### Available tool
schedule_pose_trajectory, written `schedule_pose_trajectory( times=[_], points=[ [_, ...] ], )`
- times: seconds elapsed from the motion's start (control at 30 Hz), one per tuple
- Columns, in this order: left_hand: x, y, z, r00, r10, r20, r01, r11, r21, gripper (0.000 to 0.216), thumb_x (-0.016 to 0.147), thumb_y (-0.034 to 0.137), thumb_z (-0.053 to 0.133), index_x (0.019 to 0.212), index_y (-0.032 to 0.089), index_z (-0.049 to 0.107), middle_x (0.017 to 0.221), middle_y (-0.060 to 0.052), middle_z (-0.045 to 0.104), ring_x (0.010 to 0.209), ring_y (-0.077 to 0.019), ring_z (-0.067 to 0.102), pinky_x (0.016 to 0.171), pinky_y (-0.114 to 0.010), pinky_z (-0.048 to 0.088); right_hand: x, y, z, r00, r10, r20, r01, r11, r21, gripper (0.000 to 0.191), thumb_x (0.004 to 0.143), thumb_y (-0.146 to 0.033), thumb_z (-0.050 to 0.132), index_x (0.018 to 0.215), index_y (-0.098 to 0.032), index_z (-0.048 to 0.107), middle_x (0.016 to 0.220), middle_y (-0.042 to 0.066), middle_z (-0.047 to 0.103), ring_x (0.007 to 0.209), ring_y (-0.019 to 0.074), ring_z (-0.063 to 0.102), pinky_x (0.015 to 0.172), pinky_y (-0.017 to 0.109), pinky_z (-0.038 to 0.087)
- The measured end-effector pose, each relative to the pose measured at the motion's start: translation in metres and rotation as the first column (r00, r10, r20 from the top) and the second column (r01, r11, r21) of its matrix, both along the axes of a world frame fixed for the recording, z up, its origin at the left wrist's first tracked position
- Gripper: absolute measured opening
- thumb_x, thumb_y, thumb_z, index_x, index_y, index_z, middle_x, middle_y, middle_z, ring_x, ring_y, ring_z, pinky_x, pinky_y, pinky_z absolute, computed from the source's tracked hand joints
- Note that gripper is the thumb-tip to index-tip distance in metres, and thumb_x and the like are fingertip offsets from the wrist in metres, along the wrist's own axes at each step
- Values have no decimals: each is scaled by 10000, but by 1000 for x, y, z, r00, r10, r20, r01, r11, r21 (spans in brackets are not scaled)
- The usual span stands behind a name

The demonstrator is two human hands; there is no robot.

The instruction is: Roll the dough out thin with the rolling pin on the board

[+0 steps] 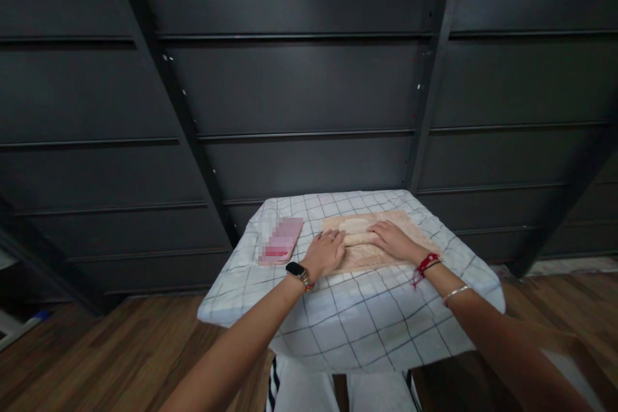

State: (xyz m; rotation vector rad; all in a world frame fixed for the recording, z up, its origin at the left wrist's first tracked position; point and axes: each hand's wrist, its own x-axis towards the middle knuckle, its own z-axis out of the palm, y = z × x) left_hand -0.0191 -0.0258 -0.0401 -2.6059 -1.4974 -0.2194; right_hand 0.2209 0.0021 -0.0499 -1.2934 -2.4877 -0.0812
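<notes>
A peach-coloured cloth (pixel 369 260), apparently a small towel, lies on the table, with a raised fold or roll (pixel 356 236) across its middle. My left hand (pixel 328 251) rests palm down on the left part of this cloth, fingers stretched out. On the right part lies my right hand (pixel 392 239), also palm down with its fingers extended toward the fold. Both hands press on the fabric from above rather than grip it. The palms' undersides are hidden.
A white checked tablecloth (pixel 355 318) covers the small table. Left of the towel sits a pink flat object (pixel 290 235), partly pixelated. Dark metal shelving (pixel 309 90) stands right behind the table. Wooden flooring (pixel 159 341) shows on both sides.
</notes>
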Motion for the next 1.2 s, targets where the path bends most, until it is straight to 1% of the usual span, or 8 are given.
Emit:
schedule_pose_trajectory(
  times=[0.13,0.4,0.57,0.7,0.83,0.97,1.03,1.2],
  points=[
    [2,22,4,998,30,64,-28,999,-33,483,998,326,179,1367,144,431,1344,-119,523,1248,-223,469,980,-348,415,7,16,12,979,195,63,-194,981,-23,291,956,-282,427,1123,-149,624,1096,112,616,1065,206,525,954,354,411],
    [5,53,8,991,55,123,-54,998,-14,465,998,245,151,1321,131,466,1254,-101,583,1160,-193,528,959,-287,423,8,20,21,972,235,23,-234,971,-52,238,941,-272,472,1063,-173,651,1044,94,622,1027,195,547,946,347,430],
    [4,38,-3,999,20,47,-18,999,-31,450,992,278,195,1343,174,456,1357,-82,513,1269,-219,435,1023,-353,383,6,1,5,991,127,-40,-125,991,45,287,865,-212,583,1147,-165,614,1044,100,598,1019,220,538,896,356,455],
    [2,13,-11,999,14,39,-13,1000,-27,488,986,329,219,1414,163,385,1476,-94,374,1383,-264,275,1091,-423,295,3,-17,-7,999,29,36,-33,994,100,236,825,-200,634,1057,-155,646,1032,114,594,947,237,553,849,375,452],
    [3,9,7,997,1,76,1,1000,-25,518,989,330,191,1425,111,367,1487,-109,353,1399,-243,245,1123,-386,249,3,-19,22,990,53,134,-76,982,171,230,880,-262,571,1078,-163,636,1059,122,589,973,256,540,848,392,421],
    [7,39,45,989,42,141,-55,995,87,534,990,315,157,1431,88,355,1487,-124,348,1404,-247,228,1135,-383,216,3,-4,68,992,12,126,-31,988,149,283,920,-350,502,1119,-198,632,1020,96,596,950,244,547,827,358,421],
    [10,62,53,988,47,147,-63,993,104,529,984,293,161,1436,85,343,1479,-128,363,1399,-238,241,1135,-382,212,0,8,78,993,6,114,-15,997,79,298,935,-362,468,1113,-196,640,1004,89,605,935,233,558,805,336,429],
    [15,114,24,1000,-14,-1,13,989,-145,496,945,226,235,1392,100,409,1443,-128,422,1368,-238,316,1131,-398,181,-4,47,49,990,123,61,-117,988,-96,294,943,-316,446,1059,-171,674,1016,89,637,944,206,576,845,313,437]
  ],
)
